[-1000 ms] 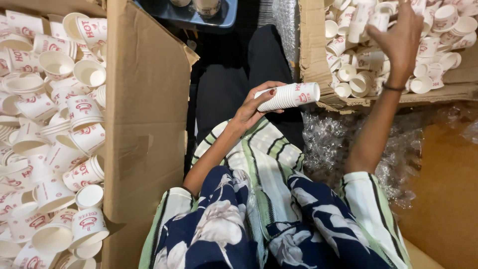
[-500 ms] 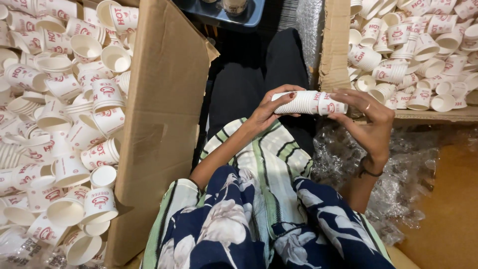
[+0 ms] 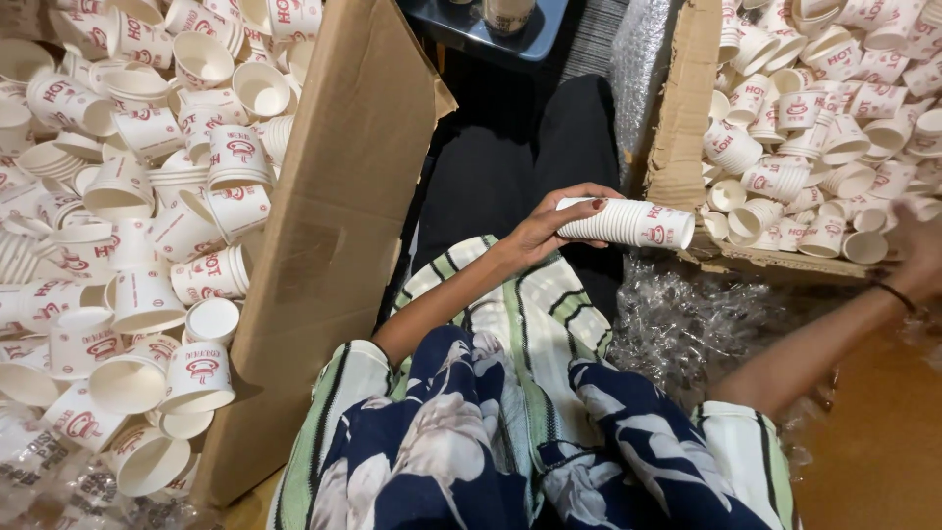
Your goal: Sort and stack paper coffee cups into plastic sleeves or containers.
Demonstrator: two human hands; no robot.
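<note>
- The left hand [image 3: 551,228] clamps its fingers round the closed end of a nested stack of paper cups [image 3: 628,223], held lying sideways over the lap; this grip leaves the open mouth pointing right, towards the right-hand carton [image 3: 687,118].
- The right hand [image 3: 922,257] is blurred at the frame's edge, beyond the stack's open end and well apart from it; whether its fingers are apart or together I cannot tell.
- The cups are thin, white, tapered, with rolled rims and red print (light enough to tumble loose).
- Left of the stack, a tall corrugated cardboard flap [image 3: 334,226] walls in another loose heap of cups [image 3: 147,196].
- Below the stack lies crinkled clear plastic wrap [image 3: 687,324].
</note>
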